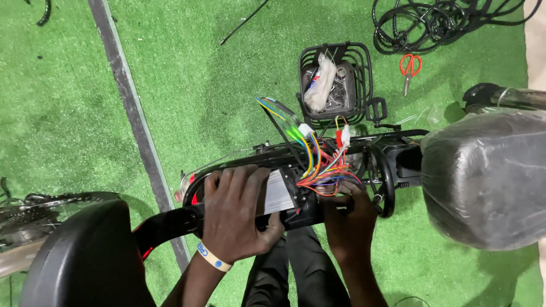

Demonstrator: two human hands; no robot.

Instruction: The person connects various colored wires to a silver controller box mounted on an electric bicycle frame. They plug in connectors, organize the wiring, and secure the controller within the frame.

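Left grip [236, 213] splayed over silver controller [278, 192], right hand [348, 219] beside wires [323, 170]

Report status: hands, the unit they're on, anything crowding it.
Left hand flat on silver controller box, fingers wrapped over frame. Right hand at coloured wire bundle; grip unclear. Wires crowd box end; black basket behind.

Green turf [68, 102]: basket [335, 85], scissors [409, 68], cables [443, 20].
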